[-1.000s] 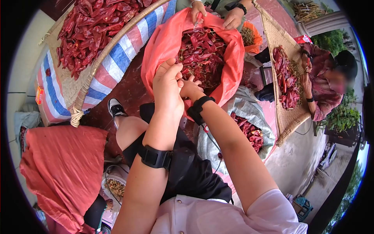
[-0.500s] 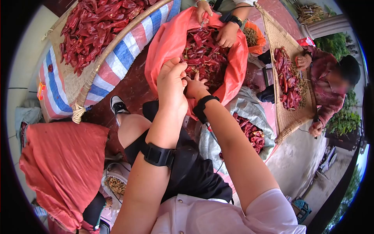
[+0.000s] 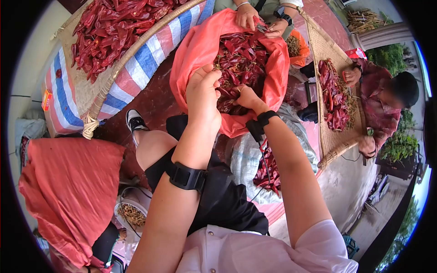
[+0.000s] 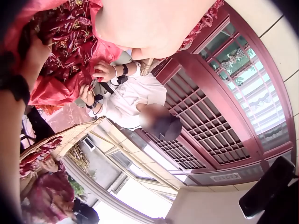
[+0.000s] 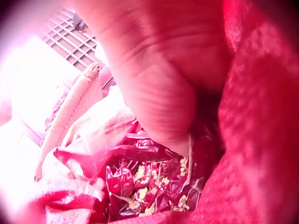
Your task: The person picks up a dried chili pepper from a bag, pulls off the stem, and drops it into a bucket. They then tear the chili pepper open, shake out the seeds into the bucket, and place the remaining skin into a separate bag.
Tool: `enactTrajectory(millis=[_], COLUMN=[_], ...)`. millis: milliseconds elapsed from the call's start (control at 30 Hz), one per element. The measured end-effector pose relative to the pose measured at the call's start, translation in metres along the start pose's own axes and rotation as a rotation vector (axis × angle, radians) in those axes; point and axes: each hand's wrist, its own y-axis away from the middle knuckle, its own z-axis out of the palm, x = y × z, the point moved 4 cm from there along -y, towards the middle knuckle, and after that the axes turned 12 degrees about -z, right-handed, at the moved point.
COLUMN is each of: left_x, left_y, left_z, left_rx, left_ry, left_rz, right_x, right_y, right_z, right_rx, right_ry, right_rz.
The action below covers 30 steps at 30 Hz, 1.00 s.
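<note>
A pink-red sack stands in front of me, filled with dried chili peppers. My left hand hangs over the sack's near left rim, thumb and fingers bent in; whether they hold anything I cannot tell. Blurred and large, that hand fills the top of the left wrist view. My right hand reaches into the near side of the sack, its fingers curled on a dried chili. In the right wrist view a thin stem shows at its thumb; the other fingers are hidden.
Across the sack, another person's hands work with small clippers at the rim. Woven trays of chilies lie left and right, the right one before a seated person. A white sack of chilies stands by my right arm.
My right hand's fingers have gone from spread over the chilies to curled, and the hand has shifted right. My left hand has barely moved. The opposite person's hands have come together at the rim.
</note>
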Motion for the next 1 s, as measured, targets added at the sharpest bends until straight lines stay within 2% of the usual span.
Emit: enactTrajectory(millis=[33, 100, 133, 167, 200, 267, 333, 533, 600, 767, 867, 1000], left_x=[0.0, 0.001, 0.001, 0.001, 0.001, 0.0, 0.001, 0.0, 0.0, 0.0, 0.002, 0.001], left_y=[0.0, 0.001, 0.003, 0.004, 0.004, 0.003, 0.005, 0.005, 0.006, 0.002, 0.001, 0.0], left_z=[0.0, 0.0, 0.001, 0.001, 0.001, 0.0, 0.0, 0.0, 0.0, -0.003, -0.003, -0.003], left_rx=[0.0, 0.0, 0.002, 0.004, 0.005, 0.015, 0.019, 0.011, 0.013, 0.023, 0.04, 0.018], left_ry=[-0.003, -0.004, -0.01, -0.016, -0.014, -0.019, -0.017, -0.018, -0.015, -0.013, -0.011, -0.016], left_rz=[0.002, 0.008, 0.008, 0.006, 0.009, 0.003, 0.005, 0.003, 0.001, 0.011, 0.014, -0.001], right_x=[-0.002, -0.001, 0.014, 0.033, 0.028, 0.022, 0.013, -0.009, -0.013, 0.009, 0.0, -0.011], right_y=[0.002, 0.006, 0.003, -0.003, -0.004, -0.002, 0.0, 0.004, 0.007, 0.003, 0.007, 0.035], right_z=[-0.007, -0.019, -0.014, -0.008, -0.012, -0.022, -0.032, -0.063, -0.075, -0.083, -0.093, -0.126], right_rx=[0.0, 0.1, 0.1, 0.169, 0.237, 0.234, 0.364, 0.455, 0.563, 0.56, 0.573, 0.637], right_ry=[0.003, -0.21, -0.208, -0.34, -0.473, -0.502, -0.876, -1.031, -1.151, -1.218, -1.376, -1.384], right_rz=[-0.001, 0.137, 0.133, 0.136, 0.139, 0.171, 0.175, 0.175, 0.191, 0.259, 0.245, 0.267])
